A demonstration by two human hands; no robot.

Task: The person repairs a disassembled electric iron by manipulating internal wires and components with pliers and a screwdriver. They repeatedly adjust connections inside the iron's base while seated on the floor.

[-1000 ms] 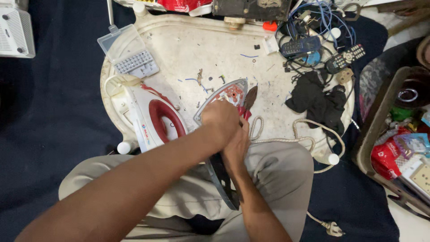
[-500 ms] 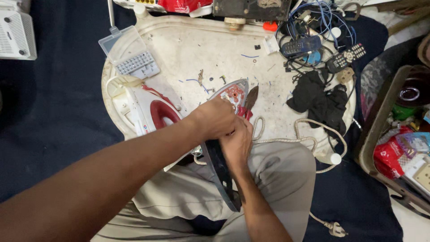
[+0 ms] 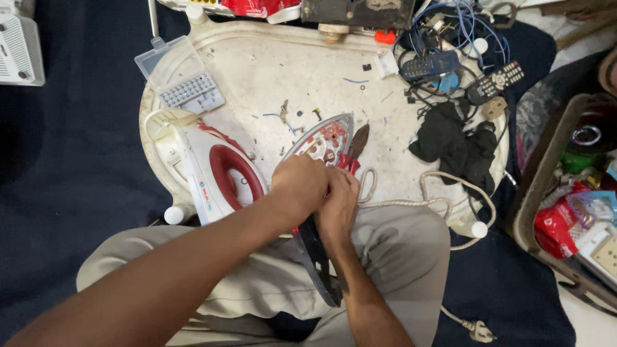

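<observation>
Lying at 3 o'clock in a brown tray [image 3: 528, 193]: red and blue packets [image 3: 565, 215]. Clear bit case [image 3: 183, 80] at 10 o'clock on white tray [image 3: 270, 58]. Iron soleplate [image 3: 321, 142] pointing toward 1 o'clock, long axis 7-to-1. Left hand [image 3: 299, 187] and right hand [image 3: 337, 207] closed together over its rear, red-handled pliers [image 3: 355, 151] alongside. Iron housing [image 3: 215, 177] at 9 o'clock. Hands lower than half a second ago.

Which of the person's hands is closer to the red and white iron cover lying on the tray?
Left. The left hand sits just right of the iron cover, almost touching its red handle. The right hand lies beyond the left one, farther away.
</observation>
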